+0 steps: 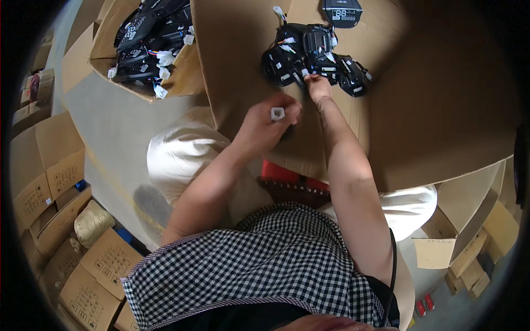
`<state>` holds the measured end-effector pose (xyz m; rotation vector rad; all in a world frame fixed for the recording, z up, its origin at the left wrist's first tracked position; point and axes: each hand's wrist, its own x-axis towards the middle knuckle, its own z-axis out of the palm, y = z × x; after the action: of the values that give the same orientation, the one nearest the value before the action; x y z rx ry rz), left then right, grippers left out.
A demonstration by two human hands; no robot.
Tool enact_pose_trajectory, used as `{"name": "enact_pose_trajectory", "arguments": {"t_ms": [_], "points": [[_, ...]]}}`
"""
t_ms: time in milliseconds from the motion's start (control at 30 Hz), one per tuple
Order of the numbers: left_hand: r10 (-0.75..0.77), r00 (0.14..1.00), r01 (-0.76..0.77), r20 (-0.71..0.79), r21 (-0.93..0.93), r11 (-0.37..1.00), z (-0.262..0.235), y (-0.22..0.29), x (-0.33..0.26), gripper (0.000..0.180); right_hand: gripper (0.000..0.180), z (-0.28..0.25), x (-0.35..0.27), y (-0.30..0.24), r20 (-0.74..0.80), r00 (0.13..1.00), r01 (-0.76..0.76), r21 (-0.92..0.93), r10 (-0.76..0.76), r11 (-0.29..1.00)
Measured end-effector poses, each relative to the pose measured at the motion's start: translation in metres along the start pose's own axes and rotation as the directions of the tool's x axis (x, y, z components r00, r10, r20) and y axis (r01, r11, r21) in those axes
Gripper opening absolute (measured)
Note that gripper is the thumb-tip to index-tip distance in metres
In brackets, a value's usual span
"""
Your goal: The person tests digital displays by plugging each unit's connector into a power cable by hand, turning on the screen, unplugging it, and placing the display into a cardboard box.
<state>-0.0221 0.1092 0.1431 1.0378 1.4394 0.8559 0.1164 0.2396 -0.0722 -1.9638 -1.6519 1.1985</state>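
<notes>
My left hand [264, 124] is closed with a white plug connector [277, 114] showing in its curled fingers. Something dark shows just below that hand, too shaded to make out. Beyond it, my right hand [318, 88] reaches to the near edge of a cluster of black display units [319, 44] on a cardboard surface [345, 121]. Its fingertips are pinched at a small white plug connector [305, 72] there. White plugs and short coloured wires stick out among the units. A single display unit [342, 14] lies face up at the far edge, apart from the cluster.
At the far left, an open cardboard box [190, 71] holds many black display units with white plugs. Printed cartons [105, 265] stand along the left side, a tan bag [94, 225] among them. An open carton [436, 252] is at my right. Something red [279, 172] shows below the cardboard.
</notes>
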Motion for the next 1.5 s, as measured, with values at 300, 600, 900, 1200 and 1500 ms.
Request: {"name": "enact_pose_trajectory", "arguments": {"t_ms": [300, 600, 900, 1200, 1500], "points": [[0.163, 0.983, -0.177, 0.081, 0.620, 0.764, 0.010, -0.020, 0.000, 0.025, 0.017, -0.099, -0.110, -0.041, 0.249, 0.968, -0.250, 0.966, 0.025, 0.065], [0.125, 0.734, -0.498, 0.668, 0.404, 0.767, 0.024, -0.076, -0.018, 0.059, 0.018, -0.078, -0.250, 0.004, 0.432, 0.902, -0.330, 0.648, 0.026, 0.686], [0.292, 0.727, -0.640, 0.621, 0.460, 0.615, 0.010, -0.093, -0.010, 0.034, 0.023, -0.108, -0.248, -0.009, 0.288, 0.950, -0.309, 0.802, 0.123, 0.512], [0.314, 0.760, -0.626, 0.569, 0.510, 0.590, 0.017, -0.091, -0.018, 0.025, 0.021, -0.117, -0.268, -0.033, 0.206, 0.957, 0.231, -0.122, -0.203, 0.965], [0.391, 0.749, -0.659, 0.536, 0.666, 0.349, 0.030, -0.097, -0.036, 0.023, 0.024, -0.101, -0.269, -0.016, 0.598, 0.751, -0.652, 0.604, 0.282, 0.457]]}}
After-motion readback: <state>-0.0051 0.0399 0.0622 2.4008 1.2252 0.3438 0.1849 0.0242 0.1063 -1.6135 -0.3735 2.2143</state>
